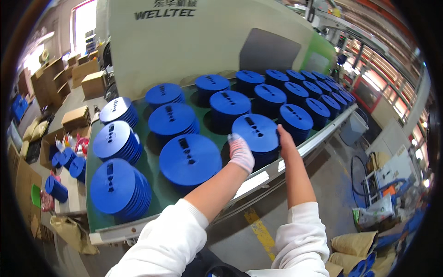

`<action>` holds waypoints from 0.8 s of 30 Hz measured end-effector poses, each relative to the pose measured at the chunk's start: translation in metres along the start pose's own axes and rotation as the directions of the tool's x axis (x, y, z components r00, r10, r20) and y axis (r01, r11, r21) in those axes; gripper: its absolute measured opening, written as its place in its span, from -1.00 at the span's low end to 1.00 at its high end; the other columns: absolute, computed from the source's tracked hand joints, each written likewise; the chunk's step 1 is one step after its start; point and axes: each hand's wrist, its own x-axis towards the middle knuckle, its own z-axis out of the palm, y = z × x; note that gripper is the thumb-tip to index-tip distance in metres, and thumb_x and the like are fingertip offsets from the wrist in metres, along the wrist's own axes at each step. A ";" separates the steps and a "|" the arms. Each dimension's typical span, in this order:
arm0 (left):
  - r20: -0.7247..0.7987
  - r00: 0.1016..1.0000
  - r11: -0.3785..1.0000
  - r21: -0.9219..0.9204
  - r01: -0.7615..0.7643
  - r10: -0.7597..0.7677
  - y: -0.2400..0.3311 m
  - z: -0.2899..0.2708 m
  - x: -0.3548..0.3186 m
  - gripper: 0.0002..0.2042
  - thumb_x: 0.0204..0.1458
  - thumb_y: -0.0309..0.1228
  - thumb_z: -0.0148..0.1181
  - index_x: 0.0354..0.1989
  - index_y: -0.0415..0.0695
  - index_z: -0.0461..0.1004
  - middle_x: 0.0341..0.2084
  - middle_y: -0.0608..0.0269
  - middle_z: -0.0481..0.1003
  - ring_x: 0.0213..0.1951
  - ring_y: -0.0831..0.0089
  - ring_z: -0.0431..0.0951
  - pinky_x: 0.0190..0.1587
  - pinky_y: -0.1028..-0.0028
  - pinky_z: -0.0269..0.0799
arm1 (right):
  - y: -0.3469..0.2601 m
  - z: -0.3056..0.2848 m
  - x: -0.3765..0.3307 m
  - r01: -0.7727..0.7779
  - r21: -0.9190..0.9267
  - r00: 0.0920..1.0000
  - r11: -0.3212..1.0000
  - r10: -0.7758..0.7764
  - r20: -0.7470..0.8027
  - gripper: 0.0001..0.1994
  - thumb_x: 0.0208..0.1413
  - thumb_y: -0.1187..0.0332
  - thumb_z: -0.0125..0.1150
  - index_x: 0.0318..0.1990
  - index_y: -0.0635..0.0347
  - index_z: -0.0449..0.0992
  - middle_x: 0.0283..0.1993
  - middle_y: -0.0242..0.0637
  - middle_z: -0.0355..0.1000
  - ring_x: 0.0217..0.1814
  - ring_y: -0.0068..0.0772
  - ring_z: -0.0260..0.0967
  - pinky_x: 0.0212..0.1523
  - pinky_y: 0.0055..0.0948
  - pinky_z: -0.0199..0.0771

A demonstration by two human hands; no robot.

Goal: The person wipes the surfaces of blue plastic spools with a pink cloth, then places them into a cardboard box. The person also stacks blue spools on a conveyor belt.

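A stack of round blue discs (254, 131) with small dark cut-outs in the top stands near the front edge of a green table (157, 201). My left hand (241, 153), in a pale striped glove, holds its left side, fingers curving around it. Against the right side of the same stack presses my right hand (285, 141), its fingers mostly hidden. Just left of my left hand is another blue stack (190, 159). A further stack (296, 119) sits close to the right of my right hand.
Rows of similar stacks cover the table, those at the left end (110, 187) leaning. Behind rises a large pale machine (194, 46). Several discs stand on a box at left (56, 188). A grey bin (354, 127) stands beyond the right end; sacks (353, 243) lie lower right.
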 end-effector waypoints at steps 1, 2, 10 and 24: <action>0.024 0.994 0.982 -0.158 -0.105 0.111 0.010 0.011 -0.029 -0.50 0.26 -0.01 -0.28 0.10 -0.12 0.39 -0.08 0.09 0.52 -0.10 0.18 0.49 0.07 0.41 0.34 | -0.009 -0.006 -0.013 0.050 0.042 0.998 0.998 -0.049 -0.026 -0.43 0.29 -0.03 0.00 0.23 0.28 0.37 0.24 -0.21 0.37 0.25 -0.26 0.28 0.31 -0.31 0.16; 0.063 0.975 0.931 -0.314 -0.185 0.215 0.030 0.030 -0.083 -0.53 0.30 -0.05 -0.27 0.17 -0.11 0.33 -0.10 0.11 0.50 -0.11 0.28 0.47 0.07 0.48 0.33 | -0.017 -0.032 -0.018 0.168 0.052 0.983 0.984 -0.163 -0.081 -0.45 0.31 0.00 -0.01 0.22 0.27 0.37 0.24 -0.21 0.37 0.25 -0.27 0.28 0.30 -0.31 0.17; 0.063 0.556 0.468 0.466 -0.751 0.829 0.115 -0.111 -0.151 -0.60 0.30 -0.48 -0.15 0.29 -0.25 0.20 -0.19 0.16 0.49 -0.06 0.39 0.49 0.13 0.56 0.34 | -0.079 0.091 -0.137 0.294 0.262 0.932 0.919 -0.336 0.135 -0.51 0.38 0.07 -0.08 0.23 0.29 0.33 0.25 -0.18 0.35 0.25 -0.30 0.31 0.33 -0.33 0.19; -0.058 0.960 0.960 -0.046 -0.276 0.273 0.089 -0.258 -0.166 -0.21 0.16 0.27 -0.18 0.34 -0.17 0.22 0.27 0.13 0.31 0.22 0.22 0.32 0.29 0.35 0.14 | 0.000 0.147 -0.173 0.142 -0.214 0.958 0.967 -0.079 0.276 -0.18 0.23 -0.40 -0.31 0.33 0.11 0.27 0.33 -0.23 0.28 0.40 -0.24 0.11 0.30 -0.14 0.01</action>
